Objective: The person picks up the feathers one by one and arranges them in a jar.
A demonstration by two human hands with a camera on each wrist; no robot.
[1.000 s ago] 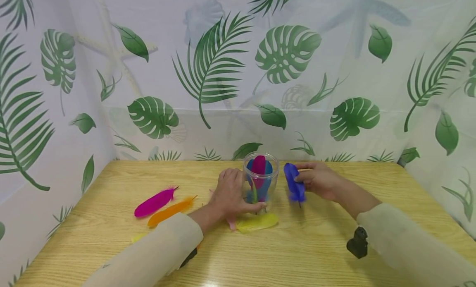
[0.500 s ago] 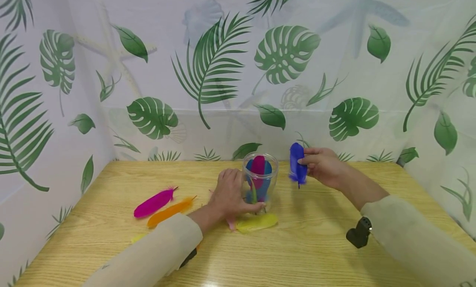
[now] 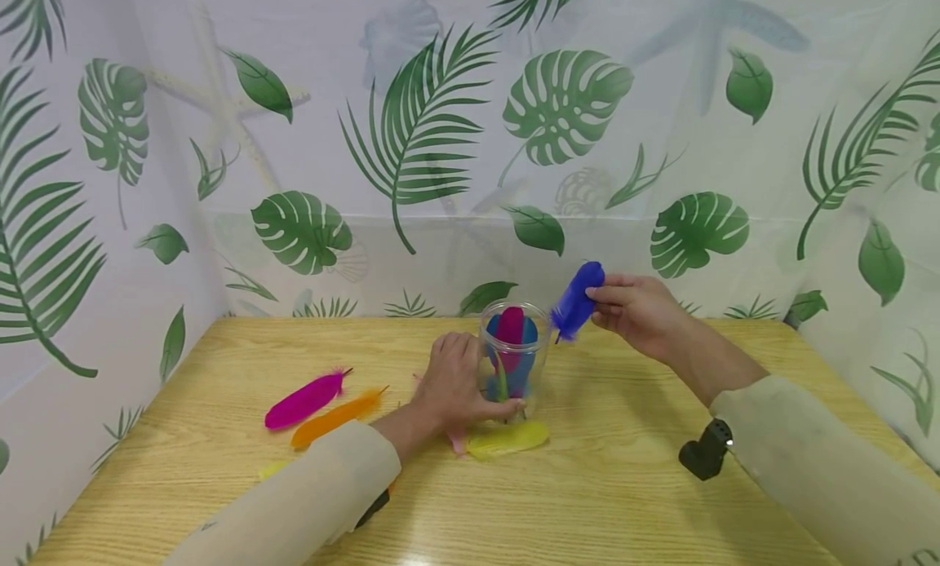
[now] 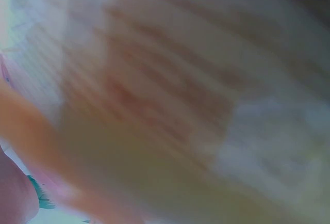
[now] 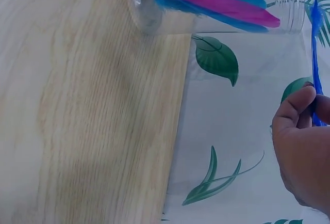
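Observation:
A clear jar (image 3: 538,386) stands near the back of the table, with magenta, blue and green feathers inside. My left hand (image 3: 454,384) grips the jar's left side, thumb across its lower front; in the left wrist view most is blurred. Up and to the right of the jar's rim, my right hand (image 3: 637,311) pinches a dark blue feather (image 3: 578,298) near its rounded end. That feather slants, its quill pointing down and left toward the jar's mouth. In the right wrist view the blue feather (image 5: 316,59) appears edge-on, apart from the jar (image 5: 170,20).
A yellow feather (image 3: 508,440) lies in front of the jar, beside a partly hidden pink one (image 3: 458,442). Left on the table (image 3: 558,517) are a magenta feather (image 3: 304,400) and an orange feather (image 3: 338,419). A leaf-print sheet (image 3: 455,256) hangs behind the table.
My right hand has risen with the blue feather, and the feather has tilted so that its quill swings left toward the jar's rim. My left hand and the jar have stayed put.

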